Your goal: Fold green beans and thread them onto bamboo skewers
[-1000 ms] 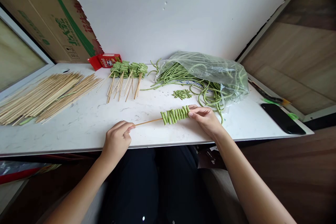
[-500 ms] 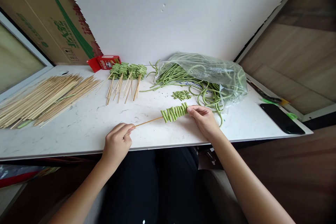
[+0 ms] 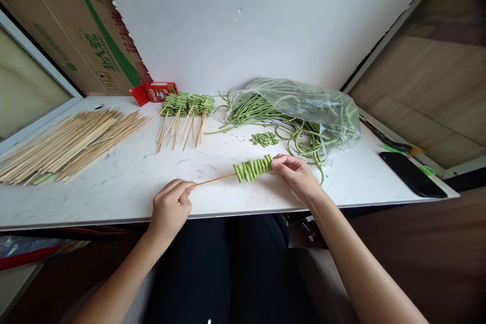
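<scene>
My left hand [image 3: 172, 203] is closed on the bare end of a thin bamboo skewer [image 3: 214, 179]. Several short pieces of green bean [image 3: 252, 168] are threaded crosswise in a row along its other half. At the far right end of that row, my right hand [image 3: 295, 174] pinches the last bean piece between thumb and fingers; the skewer's tip is hidden there. Both hands are just above the front part of the white table. Beyond the right hand lies a small heap of cut bean ends [image 3: 264, 138].
Loose skewers [image 3: 76, 142] lie spread at the left. Bean-loaded skewers [image 3: 188, 104] are stacked at the back beside a red box [image 3: 156, 92]. A clear plastic bag [image 3: 304, 98] of long beans [image 3: 258, 111] spills forward. A black phone [image 3: 412, 173] rests near the table's [image 3: 114, 197] right edge.
The camera view has shifted slightly. Both hands keep almost the same place and the same hold on the skewer and its bean pieces.
</scene>
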The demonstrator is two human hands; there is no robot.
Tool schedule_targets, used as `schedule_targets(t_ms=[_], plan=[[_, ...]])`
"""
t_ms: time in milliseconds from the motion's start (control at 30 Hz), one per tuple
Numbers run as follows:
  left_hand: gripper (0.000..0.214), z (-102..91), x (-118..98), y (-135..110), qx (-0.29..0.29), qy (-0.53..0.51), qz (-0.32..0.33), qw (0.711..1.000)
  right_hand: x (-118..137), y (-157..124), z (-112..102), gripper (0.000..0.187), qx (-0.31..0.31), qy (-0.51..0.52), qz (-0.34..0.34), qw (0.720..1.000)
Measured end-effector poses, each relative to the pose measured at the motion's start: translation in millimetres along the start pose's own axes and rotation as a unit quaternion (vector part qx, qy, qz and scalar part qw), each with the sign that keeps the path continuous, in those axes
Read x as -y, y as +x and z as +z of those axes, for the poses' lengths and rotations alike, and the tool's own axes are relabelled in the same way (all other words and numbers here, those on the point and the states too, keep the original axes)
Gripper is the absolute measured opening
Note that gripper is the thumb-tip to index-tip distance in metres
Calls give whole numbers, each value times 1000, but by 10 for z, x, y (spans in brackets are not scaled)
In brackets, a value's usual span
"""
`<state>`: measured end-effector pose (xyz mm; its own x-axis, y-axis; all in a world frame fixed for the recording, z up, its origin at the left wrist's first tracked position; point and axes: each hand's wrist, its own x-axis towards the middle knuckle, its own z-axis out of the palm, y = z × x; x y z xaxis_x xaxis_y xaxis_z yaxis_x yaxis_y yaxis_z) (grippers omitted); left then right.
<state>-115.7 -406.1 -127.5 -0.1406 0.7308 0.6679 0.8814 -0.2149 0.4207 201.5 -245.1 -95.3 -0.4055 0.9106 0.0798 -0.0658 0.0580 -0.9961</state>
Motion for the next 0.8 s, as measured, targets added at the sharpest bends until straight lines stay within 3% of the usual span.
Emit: schedule_targets(t_ms=[300, 500, 667, 800], plan=[[24, 10, -34, 40, 13, -26, -20, 999, -32, 31, 76, 45, -60, -39, -1, 997], [15, -165, -11, 180, 1, -16, -33, 999, -113, 70, 63, 50, -97, 15, 7, 995], [15, -432, 195, 416, -50, 47, -61, 996, -168, 92, 13, 46, -106, 32, 19, 994], [20, -620, 511, 701, -47, 58, -106, 992, -175, 85, 3, 43, -90, -16, 12, 996]])
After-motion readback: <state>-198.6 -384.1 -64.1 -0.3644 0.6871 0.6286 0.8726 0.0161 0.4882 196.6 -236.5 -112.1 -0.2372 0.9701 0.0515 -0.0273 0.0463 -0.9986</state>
